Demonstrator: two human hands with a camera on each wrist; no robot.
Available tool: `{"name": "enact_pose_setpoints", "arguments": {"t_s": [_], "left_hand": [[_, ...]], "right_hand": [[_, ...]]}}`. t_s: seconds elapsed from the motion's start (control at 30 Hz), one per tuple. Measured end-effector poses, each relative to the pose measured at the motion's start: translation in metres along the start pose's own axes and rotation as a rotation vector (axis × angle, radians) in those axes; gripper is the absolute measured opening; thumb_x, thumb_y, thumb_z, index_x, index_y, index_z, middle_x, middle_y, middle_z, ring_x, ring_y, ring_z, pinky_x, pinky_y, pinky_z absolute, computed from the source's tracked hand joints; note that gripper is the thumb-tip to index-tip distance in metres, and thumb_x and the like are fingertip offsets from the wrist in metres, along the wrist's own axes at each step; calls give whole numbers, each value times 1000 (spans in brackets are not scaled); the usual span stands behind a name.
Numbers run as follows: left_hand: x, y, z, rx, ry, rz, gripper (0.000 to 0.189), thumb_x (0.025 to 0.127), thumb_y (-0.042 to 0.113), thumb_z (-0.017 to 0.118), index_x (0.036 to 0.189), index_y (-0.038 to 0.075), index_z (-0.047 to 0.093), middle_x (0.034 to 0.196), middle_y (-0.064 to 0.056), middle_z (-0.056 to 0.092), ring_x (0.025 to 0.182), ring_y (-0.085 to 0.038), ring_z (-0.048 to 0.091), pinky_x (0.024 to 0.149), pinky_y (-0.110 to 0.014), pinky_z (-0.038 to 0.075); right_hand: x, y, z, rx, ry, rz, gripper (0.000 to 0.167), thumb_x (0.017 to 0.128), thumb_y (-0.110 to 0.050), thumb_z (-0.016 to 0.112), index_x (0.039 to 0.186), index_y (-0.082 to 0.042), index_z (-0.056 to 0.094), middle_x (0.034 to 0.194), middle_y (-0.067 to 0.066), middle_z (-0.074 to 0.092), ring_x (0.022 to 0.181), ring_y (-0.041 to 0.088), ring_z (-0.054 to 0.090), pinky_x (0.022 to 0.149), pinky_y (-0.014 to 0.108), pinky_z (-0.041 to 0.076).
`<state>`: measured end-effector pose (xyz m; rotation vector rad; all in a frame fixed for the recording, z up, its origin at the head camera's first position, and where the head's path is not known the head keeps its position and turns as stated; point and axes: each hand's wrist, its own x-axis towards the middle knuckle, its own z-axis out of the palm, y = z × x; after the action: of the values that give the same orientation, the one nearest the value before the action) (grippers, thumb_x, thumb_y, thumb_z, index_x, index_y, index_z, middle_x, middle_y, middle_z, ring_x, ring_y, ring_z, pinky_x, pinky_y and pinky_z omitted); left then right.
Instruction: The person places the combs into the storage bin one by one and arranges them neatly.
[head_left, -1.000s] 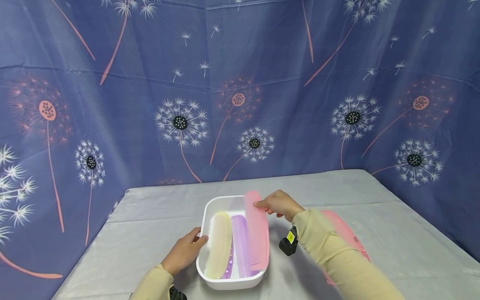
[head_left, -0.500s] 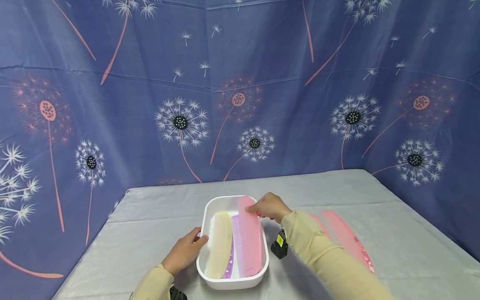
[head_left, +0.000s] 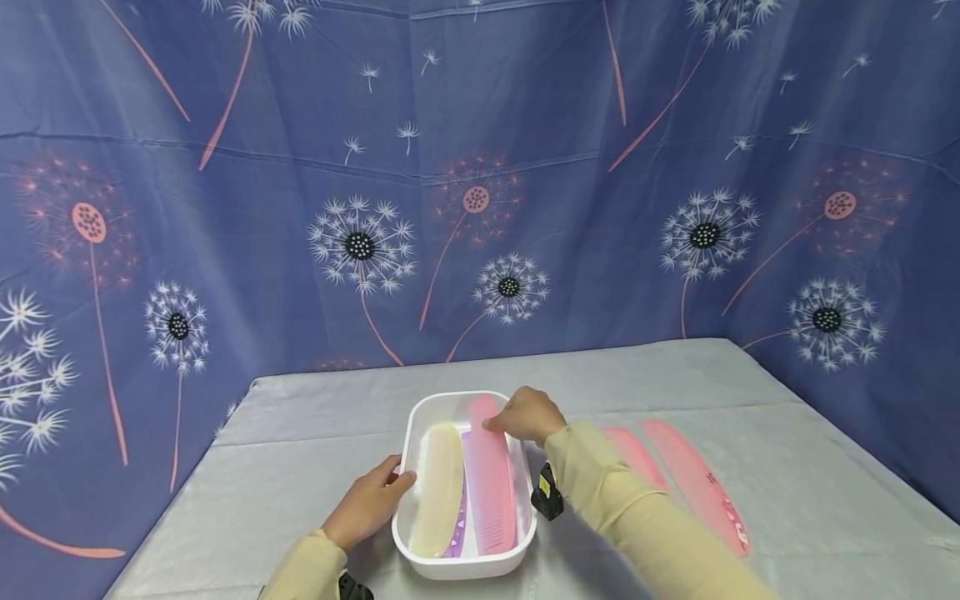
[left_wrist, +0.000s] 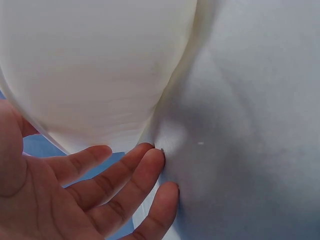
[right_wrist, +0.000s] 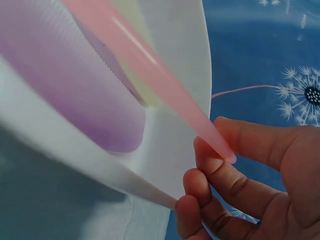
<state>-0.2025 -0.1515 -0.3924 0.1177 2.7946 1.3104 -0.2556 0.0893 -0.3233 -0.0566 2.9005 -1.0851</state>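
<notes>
My right hand [head_left: 532, 415] pinches the far end of a pink comb [head_left: 492, 492] between thumb and fingers. This comb slants over the inside of a white plastic basin [head_left: 463, 570], its near end low by the front wall. Beneath it a purple comb [right_wrist: 75, 80] lies in the basin, mostly covered in the head view. On the basin's left side rests a pale yellow comb [head_left: 438, 492], partly over another purple comb with a patterned edge [head_left: 456, 540]. My left hand [head_left: 367, 504] holds the basin's left rim, thumb at the top and fingers [left_wrist: 135, 185] along the outer wall.
Two more pink combs lie on the grey-covered table right of the basin: one [head_left: 693, 475] with a decorated edge, the other [head_left: 633, 454] partly hidden by my right sleeve. A blue dandelion-print curtain [head_left: 480, 208] stands behind the table and along its sides.
My right hand has carried the pink comb leftward from the basin's right rim, over the purple comb. The left hand stays on the rim. More of the pink combs on the table now shows.
</notes>
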Motion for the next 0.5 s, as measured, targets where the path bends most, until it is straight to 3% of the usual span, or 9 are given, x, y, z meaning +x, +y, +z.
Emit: {"name": "enact_pose_setpoints", "arguments": {"t_s": [0.3,0.5], "left_hand": [[1,-1,0,-6,-2,7,48,103,29,56,141,0,55,104,-10,69,97,-29,65,90,-54,50],[-1,0,-1,-6,4,15,47,102,28,55,140,0,56,103,-10,69,96,-30,65,89,-54,50]], "right_hand": [[4,-4,6,-76,-20,18,31,81,-28,82,92,0,77,94,10,74,86,26,67,75,42,54],[6,-5,11,-140,-35,-3,30,81,-30,83,72,-5,70,79,5,67,75,22,61,70,39,52]]}}
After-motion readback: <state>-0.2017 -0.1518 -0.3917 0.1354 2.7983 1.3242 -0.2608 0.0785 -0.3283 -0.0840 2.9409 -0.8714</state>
